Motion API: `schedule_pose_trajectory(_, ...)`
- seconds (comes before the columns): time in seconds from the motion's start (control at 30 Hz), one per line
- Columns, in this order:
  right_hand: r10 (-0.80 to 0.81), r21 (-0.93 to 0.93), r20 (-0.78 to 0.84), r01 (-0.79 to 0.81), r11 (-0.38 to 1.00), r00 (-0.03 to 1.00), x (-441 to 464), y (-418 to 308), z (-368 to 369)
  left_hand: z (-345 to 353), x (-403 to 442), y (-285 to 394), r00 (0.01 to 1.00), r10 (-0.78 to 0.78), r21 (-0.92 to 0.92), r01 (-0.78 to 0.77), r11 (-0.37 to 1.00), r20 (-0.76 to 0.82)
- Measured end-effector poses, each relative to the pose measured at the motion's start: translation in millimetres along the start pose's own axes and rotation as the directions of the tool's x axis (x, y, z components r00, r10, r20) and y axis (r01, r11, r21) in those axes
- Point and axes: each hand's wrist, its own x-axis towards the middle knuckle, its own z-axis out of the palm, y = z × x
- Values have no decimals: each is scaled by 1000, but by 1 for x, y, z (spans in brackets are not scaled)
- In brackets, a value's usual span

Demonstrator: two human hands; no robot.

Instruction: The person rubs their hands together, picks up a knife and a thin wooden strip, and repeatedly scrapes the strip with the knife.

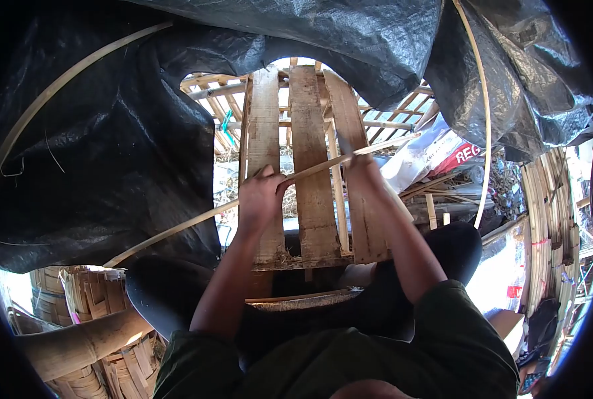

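A long, thin bamboo strip [316, 168] runs slantwise across my lap, from low on the left up to the right. My left hand [262, 194] is closed around its middle. Farther along, my right hand [363, 171] is closed on what looks like a knife [343, 143], whose dark blade points up and away beside the strip. The handle is hidden in my fingers, and I cannot tell whether the blade touches the bamboo. Beneath both hands lie wooden planks [307, 120] with gaps between them, reaching away from my knees.
Black plastic sheeting [130, 146] hangs at the left and overhead. Curved strips [480, 80] cross it on both sides. A red and white sack [436, 156] lies at the right, near bundled bamboo strips [544, 233]. A thick bamboo pole [87, 339] and woven baskets [100, 289] are low left.
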Motion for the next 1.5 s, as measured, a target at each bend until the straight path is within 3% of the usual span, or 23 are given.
schedule_pose_trajectory(0.07, 41, -97, 70, -34, 995, 997, -29, -58, -31, 0, 0, -1, 1000, 11, 2, -11, 1000, -4)
schedule_pose_trajectory(0.1, 118, -119, 171, -98, 988, 978, -18, -43, -26, 0, 0, 0, 1000, 9, 24, -9, 1000, 3)
schedule_pose_trajectory(0.2, -7, -181, 85, 23, 983, 996, 13, 15, -26, 0, -1, 0, 1000, -5, 26, 4, 1000, 14)
schedule_pose_trajectory(0.27, 158, -149, 29, -152, 977, 987, 24, 24, -48, 0, -2, -3, 1000, 5, 34, -5, 999, 16)
schedule_pose_trajectory(0.3, 320, -71, 93, -314, 947, 943, 25, 18, -49, 1, -1, -4, 1000, 10, 39, -11, 999, 23)
schedule_pose_trajectory(0.33, 54, -267, 49, -39, 963, 997, 25, 39, -27, 2, -1, -4, 999, 15, 42, -17, 999, 30)
schedule_pose_trajectory(0.4, -207, -255, -21, 195, 947, 978, 9, 52, 30, 3, 0, -5, 999, -9, 25, 8, 1000, 36)
schedule_pose_trajectory(0.47, 112, -111, 152, -96, 989, 982, -29, -56, -32, 5, -2, -5, 1000, 1, 16, -1, 1000, -17)
schedule_pose_trajectory(0.6, 163, -172, 193, -130, 976, 968, 2, -23, -47, 5, -1, -5, 1000, 2, 27, -1, 1000, -9)
schedule_pose_trajectory(0.7, 233, -100, 94, -223, 970, 968, 23, 20, -46, 3, -2, -4, 1000, 14, 37, -14, 999, 0)
schedule_pose_trajectory(0.8, 121, -122, 68, -112, 986, 990, -3, -10, -22, 7, -1, -7, 999, -28, 35, 27, 999, 15)
schedule_pose_trajectory(0.87, 145, -142, 135, -125, 982, 980, -24, -52, -31, 6, -2, -5, 1000, -18, 14, 18, 1000, 2)
schedule_pose_trajectory(0.93, 80, -87, 168, -66, 994, 982, -13, -36, -32, 5, -1, -5, 1000, 1, 45, -1, 999, 1)
schedule_pose_trajectory(1.0, 178, -75, 103, -170, 983, 979, 2, -20, -45, 6, -1, -6, 1000, 1, 40, -1, 999, 2)
schedule_pose_trajectory(1.03, 36, -219, 104, -13, 976, 994, 14, 6, -44, 7, -2, -7, 1000, -4, 31, 4, 1000, 1)
schedule_pose_trajectory(1.07, 182, -145, 59, -172, 974, 982, 17, 4, -51, 6, -3, -8, 1000, -6, 33, 6, 999, 3)
schedule_pose_trajectory(1.2, 102, -101, -81, -110, 989, 991, -8, -14, -19, 6, -1, -8, 1000, 10, 25, -10, 1000, -10)
schedule_pose_trajectory(1.27, 188, -102, 12, -186, 977, 982, -3, -16, -32, 6, -1, -7, 1000, 6, 27, -6, 1000, -3)
schedule_pose_trajectory(1.33, 404, 5, 210, -414, 910, 890, 10, -18, -61, 7, 0, -7, 1000, 4, 33, -4, 999, -1)
schedule_pose_trajectory(1.37, 267, -42, 66, -264, 963, 962, 17, 11, -54, 6, 0, -5, 1000, -7, 44, 7, 999, 10)
schedule_pose_trajectory(1.4, 273, -155, 134, -252, 955, 953, 27, 29, -52, 5, -1, -5, 1000, -21, 56, 20, 998, 20)
schedule_pose_trajectory(1.47, 287, -58, 66, -284, 957, 956, 18, 23, -33, 6, 0, -8, 1000, -17, 48, 16, 999, 10)
schedule_pose_trajectory(1.5, 242, -61, 151, -235, 970, 958, 14, 20, -22, 7, -1, -8, 1000, -11, 37, 11, 999, 5)
